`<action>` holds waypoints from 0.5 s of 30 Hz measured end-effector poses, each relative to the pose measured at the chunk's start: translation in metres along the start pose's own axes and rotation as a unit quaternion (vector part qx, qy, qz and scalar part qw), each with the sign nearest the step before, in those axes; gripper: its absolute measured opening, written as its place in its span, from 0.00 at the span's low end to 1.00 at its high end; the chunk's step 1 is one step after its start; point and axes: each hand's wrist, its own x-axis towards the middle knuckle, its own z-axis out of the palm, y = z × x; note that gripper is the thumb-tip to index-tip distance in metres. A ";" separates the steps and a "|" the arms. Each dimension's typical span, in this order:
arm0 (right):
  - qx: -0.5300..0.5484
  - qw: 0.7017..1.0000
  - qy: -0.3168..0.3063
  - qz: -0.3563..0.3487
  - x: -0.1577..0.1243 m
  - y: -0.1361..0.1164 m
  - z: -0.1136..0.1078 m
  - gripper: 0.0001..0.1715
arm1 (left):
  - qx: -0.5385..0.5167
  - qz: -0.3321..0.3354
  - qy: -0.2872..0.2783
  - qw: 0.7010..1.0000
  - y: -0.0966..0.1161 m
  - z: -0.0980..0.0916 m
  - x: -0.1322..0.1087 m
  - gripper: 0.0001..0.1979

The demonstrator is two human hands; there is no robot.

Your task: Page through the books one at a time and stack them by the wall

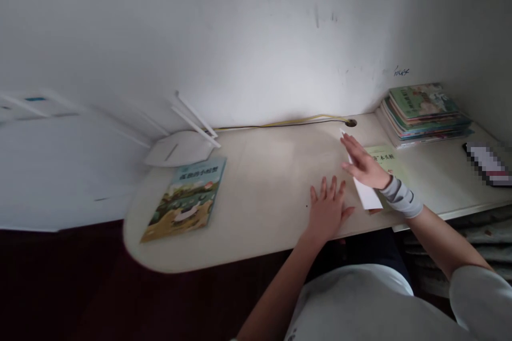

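My left hand (328, 209) lies flat on the pale desk (268, 181), fingers spread, with nothing in it. To its right is a light-green booklet (387, 157) with dark printed characters, partly covered by my right hand (366, 164). A white page or sheet (366, 194) runs along the booklet's left side, beneath and beside that hand. My right hand's fingers are stretched out and seem to touch the sheet; whether it is attached to the booklet I cannot tell. A grey band (401, 197) wraps my right wrist.
At the left lies a picture book (186, 202), in front of a white router (182, 149) with upright antennas. A stack of books (426, 112) stands back right, with a phone (490, 165) near it. Thin cables (280, 123) follow the wall to a desk hole (351, 123).
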 end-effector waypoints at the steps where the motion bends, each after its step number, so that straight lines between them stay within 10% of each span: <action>1: -0.086 0.996 -0.029 0.007 0.000 -0.002 0.005 0.38 | 0.005 -0.019 -0.011 1.000 -0.005 0.001 -0.001 0.33; 6: -0.345 0.927 -0.148 0.017 -0.007 -0.006 0.023 0.32 | 0.008 -0.044 -0.021 0.999 -0.015 0.007 -0.005 0.36; 15: -0.377 0.906 -0.190 0.003 -0.013 0.007 0.029 0.26 | 0.010 -0.040 -0.009 0.999 -0.014 0.008 -0.007 0.38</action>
